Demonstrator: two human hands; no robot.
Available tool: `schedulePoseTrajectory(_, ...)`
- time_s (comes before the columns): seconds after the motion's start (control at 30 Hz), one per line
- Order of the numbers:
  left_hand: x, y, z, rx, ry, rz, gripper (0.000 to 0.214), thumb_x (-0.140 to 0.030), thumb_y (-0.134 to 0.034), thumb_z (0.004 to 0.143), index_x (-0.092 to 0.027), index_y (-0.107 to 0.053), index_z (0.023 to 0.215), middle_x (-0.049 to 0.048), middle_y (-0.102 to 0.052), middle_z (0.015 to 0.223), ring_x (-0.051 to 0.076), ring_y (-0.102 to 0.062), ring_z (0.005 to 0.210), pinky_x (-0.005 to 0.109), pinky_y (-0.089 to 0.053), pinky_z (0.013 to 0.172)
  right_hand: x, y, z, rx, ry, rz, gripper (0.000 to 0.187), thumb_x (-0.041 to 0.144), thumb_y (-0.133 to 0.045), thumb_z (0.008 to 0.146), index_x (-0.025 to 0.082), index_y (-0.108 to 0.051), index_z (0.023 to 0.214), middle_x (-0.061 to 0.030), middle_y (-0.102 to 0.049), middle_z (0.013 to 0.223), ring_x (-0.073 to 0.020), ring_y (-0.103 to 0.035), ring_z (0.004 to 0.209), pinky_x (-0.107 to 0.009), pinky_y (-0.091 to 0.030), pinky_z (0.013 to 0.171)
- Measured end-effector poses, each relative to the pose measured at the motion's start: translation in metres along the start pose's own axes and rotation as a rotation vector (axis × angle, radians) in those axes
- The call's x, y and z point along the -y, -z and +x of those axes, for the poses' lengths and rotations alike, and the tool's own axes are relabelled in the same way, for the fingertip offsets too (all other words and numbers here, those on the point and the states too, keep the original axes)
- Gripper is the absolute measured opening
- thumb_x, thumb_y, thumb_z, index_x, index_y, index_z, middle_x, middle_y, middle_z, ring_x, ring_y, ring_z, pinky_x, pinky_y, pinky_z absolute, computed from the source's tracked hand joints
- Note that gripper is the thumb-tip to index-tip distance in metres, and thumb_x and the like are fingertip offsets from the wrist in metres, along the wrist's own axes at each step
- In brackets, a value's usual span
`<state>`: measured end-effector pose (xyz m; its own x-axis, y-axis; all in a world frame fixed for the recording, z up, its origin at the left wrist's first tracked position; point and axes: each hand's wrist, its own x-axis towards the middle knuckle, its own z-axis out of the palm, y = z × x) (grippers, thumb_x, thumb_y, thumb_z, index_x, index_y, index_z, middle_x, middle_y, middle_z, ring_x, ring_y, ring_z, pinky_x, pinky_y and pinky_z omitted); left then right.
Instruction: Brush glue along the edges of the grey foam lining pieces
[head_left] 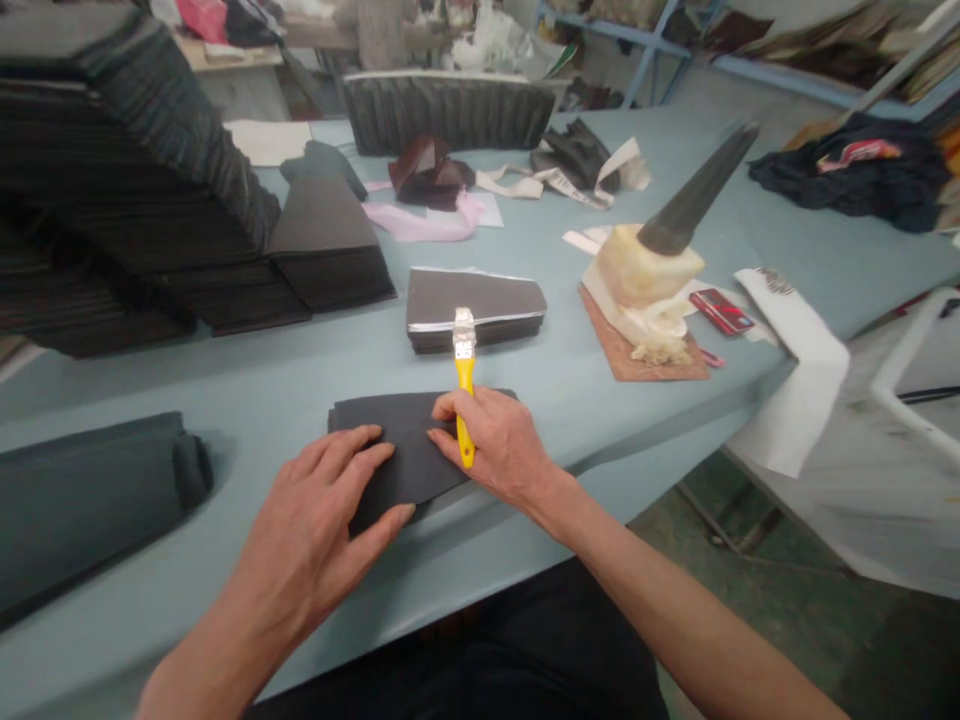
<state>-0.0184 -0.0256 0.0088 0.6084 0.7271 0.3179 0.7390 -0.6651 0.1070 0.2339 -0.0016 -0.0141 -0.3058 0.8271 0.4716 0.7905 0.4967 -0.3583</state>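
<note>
Right at the near edge of the pale blue-green table (pixel 277 385), both hands are on a small pile of flat dark grey sheets (pixel 409 460) with slanted sides. Left hand (pixel 322 500) has its fingers spread and lying on the left part of the pile, not gripping anything, thumb down by the near edge. Right hand (pixel 495 440) has its fingers closed round a flat paintbrush with a yellow handle (pixel 465 385), and sits over the right part of the same pile. Bristles point away from the person and are coated in something whitish. They overlap a neat dark grey stack with whitish edges (pixel 480 290) just beyond, but I honestly can't tell if they touch it.

Off to the right of that stack there's a yellowish-white block-shaped thing (pixel 637 265) with a thick black tapered piece (pixel 697 190) sticking up at a tilt, all on a brown board (pixel 611 350). Small red flat packet (pixel 721 311) just beside it, then a long white strip (pixel 806 370) hanging over the table edge.

Over on the left: tall stacks of dark sheets (pixel 112 200), plus a folded dark grey-green bundle (pixel 82 500) nearer the person. Toward the back, a lilac strip (pixel 424 222) lies among some scraps.
</note>
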Motion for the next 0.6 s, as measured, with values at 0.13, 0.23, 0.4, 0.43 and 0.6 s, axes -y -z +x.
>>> schedulePoseTrajectory(0.13, 0.000, 0.001, -0.001, -0.034, -0.033, 0.034, 0.056, -0.065, -0.047, 0.105, -0.019, -0.065, 0.133, 0.0176, -0.072, 0.141, 0.039, -0.072, 0.121, 0.058, -0.063, 0.096, -0.001, 0.000, 0.001, -0.047, 0.071, -0.031, 0.007, 0.024, -0.072, 0.099, 0.022, -0.066, 0.103, -0.0028, -0.074, 0.090, -0.0189, -0.068, 0.082, -0.030, -0.046, 0.075)
schedulePoseTrajectory(0.23, 0.001, 0.005, 0.001, -0.037, -0.039, 0.037, 0.055, -0.067, -0.048, 0.105, -0.022, -0.068, 0.131, 0.0147, -0.074, 0.139, 0.037, -0.075, 0.119, 0.056, -0.065, 0.094, -0.002, 0.004, 0.001, -0.074, 0.114, 0.002, 0.004, 0.019, -0.067, 0.100, 0.022, -0.064, 0.101, -0.0019, -0.073, 0.088, -0.0176, -0.068, 0.079, -0.028, -0.048, 0.074)
schedulePoseTrajectory(0.4, 0.005, 0.014, 0.007, -0.049, -0.026, -0.005, 0.045, -0.062, -0.047, 0.108, -0.029, -0.070, 0.127, 0.0083, -0.078, 0.134, 0.031, -0.077, 0.116, 0.050, -0.065, 0.095, -0.006, 0.022, 0.000, -0.144, 0.122, 0.129, 0.009, 0.014, -0.060, 0.102, 0.022, -0.059, 0.099, -0.0020, -0.075, 0.090, -0.0147, -0.070, 0.078, -0.025, -0.054, 0.075)
schedulePoseTrajectory(0.43, 0.007, 0.016, 0.008, -0.051, -0.030, -0.013, 0.043, -0.061, -0.048, 0.108, -0.030, -0.070, 0.127, 0.0071, -0.079, 0.132, 0.030, -0.078, 0.114, 0.049, -0.065, 0.095, -0.007, 0.027, 0.001, -0.178, 0.126, 0.151, 0.011, 0.013, -0.060, 0.102, 0.023, -0.058, 0.099, -0.0020, -0.076, 0.091, -0.0145, -0.071, 0.079, -0.025, -0.055, 0.076)
schedulePoseTrajectory(0.6, 0.022, 0.027, 0.020, -0.078, 0.006, -0.095, 0.037, -0.063, -0.055, 0.104, -0.036, -0.072, 0.124, 0.0014, -0.081, 0.126, 0.026, -0.080, 0.109, 0.041, -0.065, 0.093, -0.026, 0.055, 0.003, -0.298, 0.086, 0.155, 0.018, 0.010, -0.061, 0.100, 0.026, -0.053, 0.104, -0.0008, -0.076, 0.093, -0.0149, -0.076, 0.082, -0.026, -0.060, 0.077)
